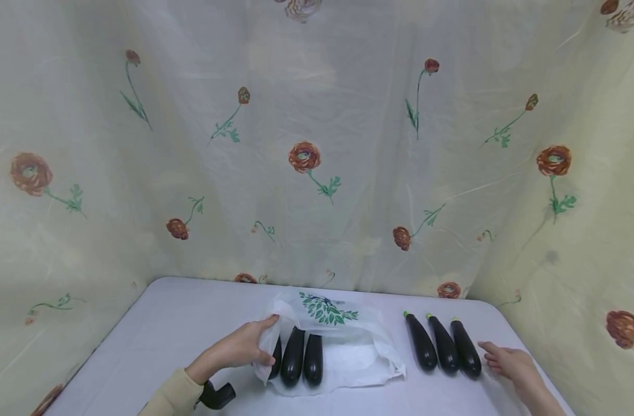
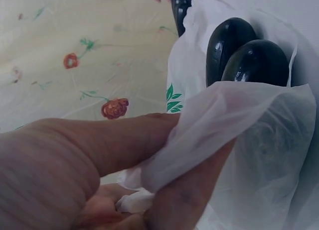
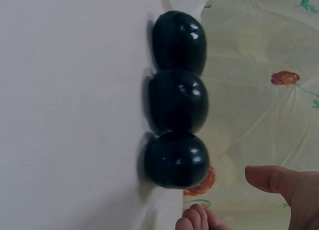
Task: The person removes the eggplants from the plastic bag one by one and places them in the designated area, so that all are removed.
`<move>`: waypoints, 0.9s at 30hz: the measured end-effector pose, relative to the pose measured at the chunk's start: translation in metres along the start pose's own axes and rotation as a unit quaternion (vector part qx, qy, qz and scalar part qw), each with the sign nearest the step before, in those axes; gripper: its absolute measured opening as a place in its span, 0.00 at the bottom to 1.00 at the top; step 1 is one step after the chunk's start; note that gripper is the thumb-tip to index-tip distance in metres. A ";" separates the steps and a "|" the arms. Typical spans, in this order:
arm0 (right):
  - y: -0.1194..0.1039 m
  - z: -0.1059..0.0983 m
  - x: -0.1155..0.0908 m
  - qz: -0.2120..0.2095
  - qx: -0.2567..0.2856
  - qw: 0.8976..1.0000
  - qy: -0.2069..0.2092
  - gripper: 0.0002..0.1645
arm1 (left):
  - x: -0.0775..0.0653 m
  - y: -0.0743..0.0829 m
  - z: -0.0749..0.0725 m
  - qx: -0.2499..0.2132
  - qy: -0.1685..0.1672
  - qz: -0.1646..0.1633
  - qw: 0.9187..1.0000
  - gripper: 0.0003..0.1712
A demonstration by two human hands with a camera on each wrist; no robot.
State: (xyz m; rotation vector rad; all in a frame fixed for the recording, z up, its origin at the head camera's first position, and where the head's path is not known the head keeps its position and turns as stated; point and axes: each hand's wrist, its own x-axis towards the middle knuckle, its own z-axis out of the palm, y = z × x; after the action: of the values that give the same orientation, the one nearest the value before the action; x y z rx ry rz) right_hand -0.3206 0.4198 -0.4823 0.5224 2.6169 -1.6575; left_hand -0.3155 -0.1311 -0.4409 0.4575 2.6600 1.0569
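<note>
A white plastic bag (image 1: 348, 361) with a green leaf print lies mid-table, its mouth towards me. My left hand (image 1: 244, 346) pinches the left edge of that mouth between thumb and fingers; the thin film (image 2: 219, 115) shows folded there in the left wrist view. Inside the bag lie a middle eggplant (image 1: 293, 358), a right eggplant (image 1: 314, 361) and a left eggplant (image 1: 277, 359) partly hidden by the hand. Right of the bag, three dark eggplants (image 1: 444, 346) lie side by side, green tips away from me. My right hand (image 1: 511, 365) is just right of them, apart, thumb spread from the fingers.
A white-covered table (image 1: 192, 312) carries everything. Flower-printed curtains (image 1: 358, 231) hang behind it and along both sides. A black strap-like piece (image 1: 218, 396) sits by the left wrist, below a cream sleeve (image 1: 173, 396).
</note>
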 end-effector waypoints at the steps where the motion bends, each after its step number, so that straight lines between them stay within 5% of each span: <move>1: -0.002 -0.001 -0.001 -0.003 -0.004 1.000 -0.001 0.43 | 0.000 0.000 0.000 0.000 0.000 0.000 1.000 0.53; 14: -0.029 0.006 -0.019 -0.032 -0.006 0.999 -0.014 0.43 | -0.001 0.000 -0.001 -0.002 0.002 0.002 1.000 0.54; 27: -0.062 0.037 -0.036 -0.050 -0.023 0.997 -0.048 0.40 | -0.002 0.002 -0.001 -0.006 0.005 0.000 1.000 0.54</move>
State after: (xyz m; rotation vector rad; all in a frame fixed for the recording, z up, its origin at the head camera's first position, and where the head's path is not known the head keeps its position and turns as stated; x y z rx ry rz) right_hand -0.3104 0.3536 -0.4380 0.3081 2.6443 -1.5995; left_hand -0.3138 -0.1308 -0.4383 0.4509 2.6608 1.0782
